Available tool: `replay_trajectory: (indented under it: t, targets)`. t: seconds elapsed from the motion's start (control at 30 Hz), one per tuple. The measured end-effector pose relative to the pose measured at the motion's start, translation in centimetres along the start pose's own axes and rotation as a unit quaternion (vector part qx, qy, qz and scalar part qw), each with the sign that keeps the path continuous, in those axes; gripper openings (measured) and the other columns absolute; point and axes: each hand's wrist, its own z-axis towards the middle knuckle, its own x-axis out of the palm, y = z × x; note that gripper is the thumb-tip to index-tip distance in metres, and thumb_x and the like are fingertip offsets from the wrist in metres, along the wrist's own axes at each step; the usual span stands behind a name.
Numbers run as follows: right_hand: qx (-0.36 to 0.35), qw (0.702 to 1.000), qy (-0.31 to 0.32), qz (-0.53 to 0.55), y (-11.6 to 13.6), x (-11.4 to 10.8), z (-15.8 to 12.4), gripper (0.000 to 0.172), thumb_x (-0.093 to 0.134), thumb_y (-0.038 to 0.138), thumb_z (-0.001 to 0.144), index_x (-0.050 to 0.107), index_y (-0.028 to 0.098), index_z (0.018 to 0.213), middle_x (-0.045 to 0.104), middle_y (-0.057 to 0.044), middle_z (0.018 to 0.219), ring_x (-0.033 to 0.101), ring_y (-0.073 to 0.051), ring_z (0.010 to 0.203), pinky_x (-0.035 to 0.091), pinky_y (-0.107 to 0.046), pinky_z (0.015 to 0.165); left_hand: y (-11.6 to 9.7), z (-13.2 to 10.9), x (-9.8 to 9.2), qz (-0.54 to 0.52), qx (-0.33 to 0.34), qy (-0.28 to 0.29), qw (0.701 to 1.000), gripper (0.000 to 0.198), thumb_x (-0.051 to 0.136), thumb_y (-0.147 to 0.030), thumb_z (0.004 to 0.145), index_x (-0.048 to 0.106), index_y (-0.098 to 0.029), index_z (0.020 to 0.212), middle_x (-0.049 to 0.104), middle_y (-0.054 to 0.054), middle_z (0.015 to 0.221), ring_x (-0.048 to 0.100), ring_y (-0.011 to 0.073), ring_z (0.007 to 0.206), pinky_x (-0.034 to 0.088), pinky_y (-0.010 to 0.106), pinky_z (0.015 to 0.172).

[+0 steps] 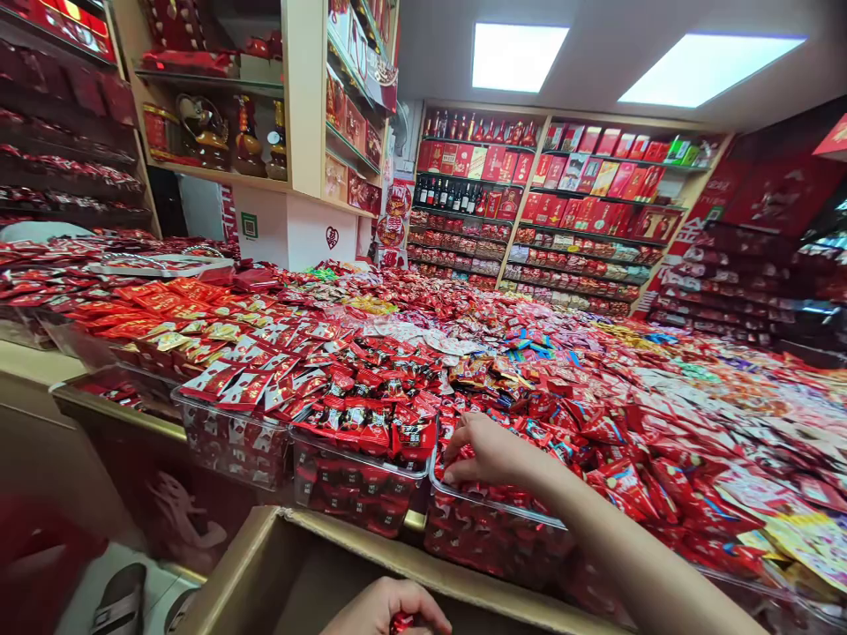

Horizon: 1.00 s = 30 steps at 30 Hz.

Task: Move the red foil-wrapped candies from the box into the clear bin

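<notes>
My right hand [486, 454] reaches forward over a clear plastic bin [463, 503] heaped with red wrapped candies [529, 423]. Its fingers are curled down into the pile, touching or pinching candies at the bin's near edge. My left hand [387, 610] sits low at the bottom of the view, above an open cardboard box [265, 573]. That hand is closed around a small red wrapped candy [400, 623], which peeks out between the fingers.
A wide display counter holds several clear bins [231, 441] of red and gold wrapped sweets [198, 317]. Wall shelves [543, 203] at the back carry red gift boxes and bottles. A sandal [123, 600] shows on the floor at lower left.
</notes>
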Motion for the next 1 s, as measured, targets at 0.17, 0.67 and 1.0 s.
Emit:
replay_trajectory:
  t: [0.17, 0.67, 1.0]
  targets:
    - [0.007, 0.998, 0.054, 0.016, 0.6, 0.0, 0.9, 0.007, 0.064, 0.024, 0.056, 0.066, 0.018, 0.06, 0.061, 0.001, 0.055, 0.052, -0.012, 0.055, 0.035, -0.019, 0.05, 0.0, -0.4, 0.1, -0.048, -0.046, -0.01, 0.998, 0.03, 0.049, -0.026, 0.066, 0.059, -0.012, 0.091, 0.048, -0.002, 0.065, 0.035, 0.007, 0.057, 0.03, 0.016, 0.054]
    - [0.022, 0.999, 0.007, 0.036, 0.8, 0.6, 1.0, 0.009, 0.052, 0.018, 0.065, 0.061, 0.018, 0.069, 0.063, 0.0, 0.062, 0.055, -0.011, 0.056, 0.035, -0.018, 0.048, 2.0, -0.1, 0.9, -0.026, 0.0, 0.005, 1.0, 0.024, 0.047, -0.024, 0.07, 0.061, -0.016, 0.088, 0.039, -0.006, 0.056, 0.032, 0.0054, 0.052, 0.027, 0.014, 0.049]
    - [0.028, 0.998, 0.031, 0.037, -0.1, -0.8, -0.1, 0.014, 0.061, 0.029, 0.06, 0.065, 0.019, 0.069, 0.066, -0.002, 0.069, 0.057, -0.014, 0.06, 0.038, -0.02, 0.052, 3.0, 0.0, 1.3, -0.033, 0.012, 0.029, 0.999, 0.028, 0.047, -0.031, 0.071, 0.06, -0.016, 0.091, 0.042, -0.005, 0.058, 0.034, 0.0059, 0.053, 0.027, 0.015, 0.049]
